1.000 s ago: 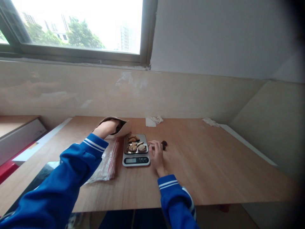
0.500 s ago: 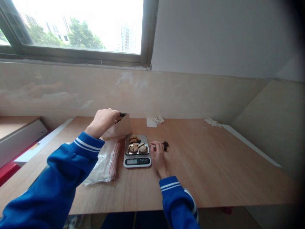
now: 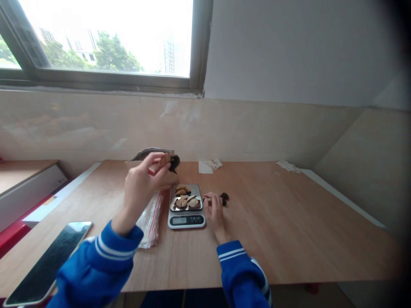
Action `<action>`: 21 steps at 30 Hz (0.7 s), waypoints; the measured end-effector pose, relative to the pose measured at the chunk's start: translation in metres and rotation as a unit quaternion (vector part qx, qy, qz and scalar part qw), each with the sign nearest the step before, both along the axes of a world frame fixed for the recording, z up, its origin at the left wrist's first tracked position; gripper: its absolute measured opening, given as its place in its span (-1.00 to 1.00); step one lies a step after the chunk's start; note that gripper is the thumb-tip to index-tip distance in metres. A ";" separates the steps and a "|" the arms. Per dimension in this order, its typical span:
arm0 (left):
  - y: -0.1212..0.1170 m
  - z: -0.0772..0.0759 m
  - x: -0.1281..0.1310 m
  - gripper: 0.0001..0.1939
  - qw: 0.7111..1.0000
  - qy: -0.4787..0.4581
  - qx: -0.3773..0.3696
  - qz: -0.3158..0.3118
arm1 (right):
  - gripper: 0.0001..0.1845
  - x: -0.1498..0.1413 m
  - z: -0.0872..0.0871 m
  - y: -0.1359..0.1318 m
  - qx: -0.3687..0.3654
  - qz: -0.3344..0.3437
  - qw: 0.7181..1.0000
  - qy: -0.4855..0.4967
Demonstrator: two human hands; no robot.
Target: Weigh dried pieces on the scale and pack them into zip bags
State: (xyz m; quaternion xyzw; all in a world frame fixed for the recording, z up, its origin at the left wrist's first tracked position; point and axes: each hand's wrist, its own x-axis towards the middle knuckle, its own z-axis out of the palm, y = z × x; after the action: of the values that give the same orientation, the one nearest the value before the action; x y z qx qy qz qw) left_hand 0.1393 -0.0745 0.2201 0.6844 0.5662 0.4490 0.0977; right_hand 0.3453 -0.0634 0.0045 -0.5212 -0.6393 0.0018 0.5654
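My left hand (image 3: pixel 149 173) is raised above the zip bags, its fingers closed on brown and black dried pieces (image 3: pixel 173 162). Behind it stands a paper bag (image 3: pixel 154 150) with its mouth open, partly hidden by the hand. A small kitchen scale (image 3: pixel 186 220) with a lit display carries several tan dried slices (image 3: pixel 188 202) and curled orange-brown dried pieces (image 3: pixel 182 189). Just right of the scale, my right hand (image 3: pixel 215 211) rests on the table, fingers bent and apart over a small pale piece. Dark dried pieces (image 3: pixel 224 196) lie beyond its fingertips.
Clear zip bags with red strips (image 3: pixel 152 229) lie left of the scale. A phone or tablet (image 3: pixel 48 261) rests at the table's left front. White paper (image 3: pixel 205 167) and crumpled tissue (image 3: pixel 289 166) lie along the back of the wooden table (image 3: pixel 289 226).
My left hand has come out of the paper bag with brown and black dried pieces and moved right and nearer to me. My right hand has stayed beside the scale.
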 end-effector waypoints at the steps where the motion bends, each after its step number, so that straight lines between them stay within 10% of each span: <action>1: -0.008 -0.016 0.004 -0.62 0.993 -0.084 -0.044 -0.068 | -0.81 0.000 0.000 -0.001 -0.001 0.003 1.000 0.001; 4: -0.026 -0.068 0.017 -0.56 0.917 -0.268 -0.242 -0.172 | -0.74 -0.001 0.001 -0.005 -0.011 0.022 1.000 0.009; 8: -0.036 -0.114 0.030 -0.51 0.843 -0.393 -0.346 -0.122 | -0.69 -0.002 0.005 -0.013 -0.030 0.062 0.998 0.008; 21: -0.032 -0.158 0.053 -0.46 0.848 -0.393 -0.317 -0.162 | -0.70 -0.016 0.008 -0.029 0.000 0.098 0.995 -0.036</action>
State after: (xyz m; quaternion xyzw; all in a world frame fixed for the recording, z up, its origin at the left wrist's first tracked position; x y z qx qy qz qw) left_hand 0.1920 -0.1064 0.0624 0.4644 0.4727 0.4547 0.5951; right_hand 0.3294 -0.0928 0.0125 -0.4559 -0.7072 0.0381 0.5391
